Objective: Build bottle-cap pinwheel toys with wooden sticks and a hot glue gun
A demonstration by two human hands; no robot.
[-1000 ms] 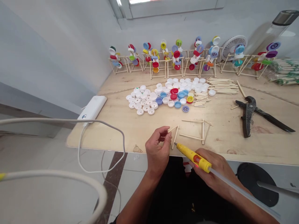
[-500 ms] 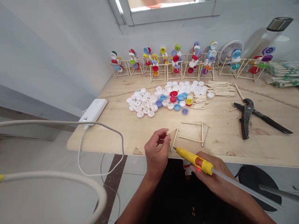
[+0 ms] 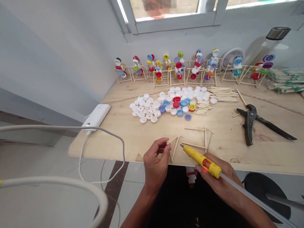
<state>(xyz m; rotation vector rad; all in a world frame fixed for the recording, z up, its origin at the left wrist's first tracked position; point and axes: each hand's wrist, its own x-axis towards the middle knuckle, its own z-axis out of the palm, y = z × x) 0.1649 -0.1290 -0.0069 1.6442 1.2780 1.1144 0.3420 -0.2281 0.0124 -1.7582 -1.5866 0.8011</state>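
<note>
My left hand (image 3: 155,160) pinches a small triangle of thin wooden sticks (image 3: 174,147) at its upper corner, just over the table's front edge. My right hand (image 3: 215,174) grips a yellow hot glue gun (image 3: 201,163), with a long translucent glue stick (image 3: 251,199) running out of its back. The gun's metal nozzle (image 3: 181,146) points at the triangle, a short gap from it. To its right, a larger stick frame (image 3: 197,136) lies flat on the plywood table (image 3: 261,158), untouched by either hand.
Loose white and coloured bottle caps (image 3: 156,107) lie mid-table beside stacks of sticks (image 3: 223,94). Stick-and-cap models (image 3: 178,68) stand along the back. Black-handled cutters (image 3: 250,125), a white power bank (image 3: 96,117), a cable (image 3: 47,127), a small fan (image 3: 229,58) and bundled sticks (image 3: 286,81) surround them.
The head view has tilted upward, showing more window and placing the table lower in the picture. Both hands stay in nearly the same pose, and the triangle remains held.
</note>
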